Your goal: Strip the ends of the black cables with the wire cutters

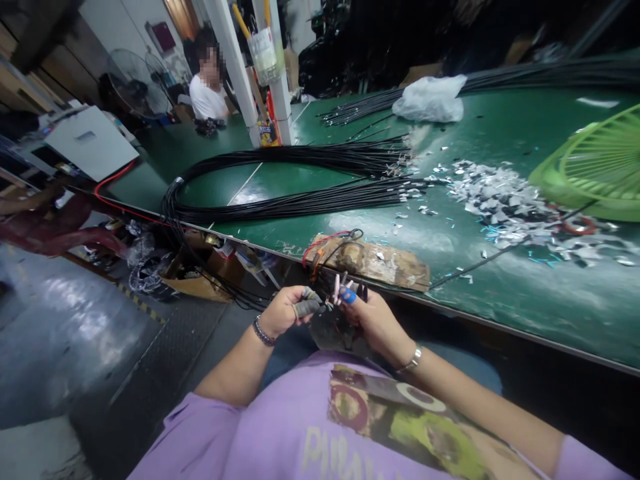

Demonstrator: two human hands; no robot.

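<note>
Left hand (286,311), grey-capped fingertips (307,308), pinched a small bundle of thin black wires with pink and blue ends (344,294). Right hand (375,321) curled closed around it, just near of the green tabletop (500,293).

Green table (500,293), black cables (300,200), lime-green fan guard (595,167), lilac printed shirt (280,433), grey-capped fingers (306,308).

Overall light: dim room, lit from overhead.
Glare: pale sheen on the green counter (525,293) and the grey floor (75,320).
Shadows: the far background and the space under the counter are nearly black.
Edges: wide-lens bending curves the counter's rim.
Focus: left hand (287,310), right hand (375,320) and wire ends (345,293) look slightly soft.
</note>
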